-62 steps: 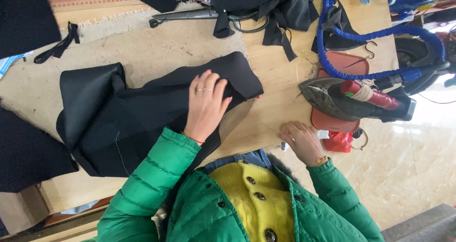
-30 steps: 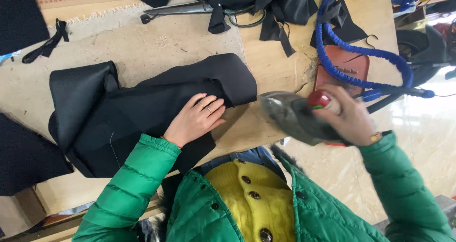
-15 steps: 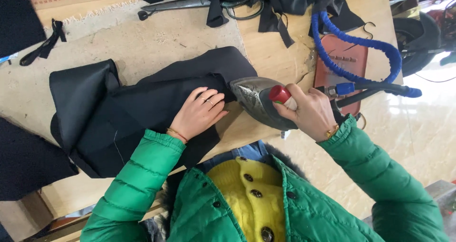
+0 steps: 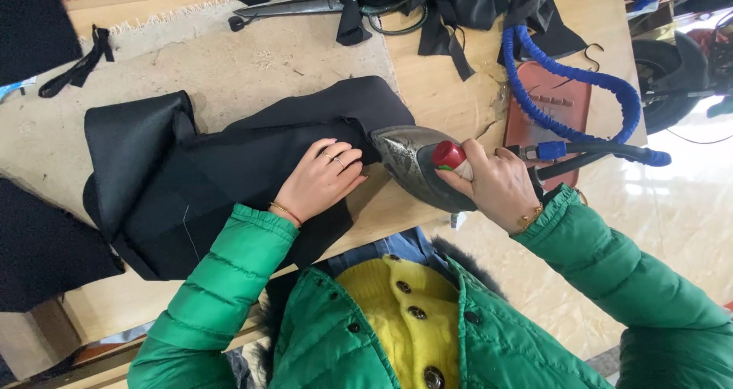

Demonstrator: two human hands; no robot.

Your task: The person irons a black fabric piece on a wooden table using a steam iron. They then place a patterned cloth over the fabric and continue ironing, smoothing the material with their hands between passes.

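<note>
A folded black garment (image 4: pixel 229 160) lies on a padded pressing table (image 4: pixel 229 68). My left hand (image 4: pixel 321 179) rests flat on the cloth, fingers together, pinning it near its right edge. My right hand (image 4: pixel 492 183) grips the handle of a steam iron (image 4: pixel 412 164) with a red knob. The iron's tip touches the right end of the garment, just beside my left fingers. A blue-wrapped hose (image 4: pixel 580 80) runs from the iron's rear in a loop.
A reddish iron rest pad (image 4: pixel 553 99) lies at the table's right end under the hose. Large scissors (image 4: pixel 290 7) and a heap of black fabric pieces (image 4: pixel 427 0) sit at the far edge. More black cloth (image 4: pixel 38 244) lies at the left.
My right hand picked the iron up from the rest pad and carried it left onto the garment's edge. My left hand slid slightly down the cloth and stayed pressing it.
</note>
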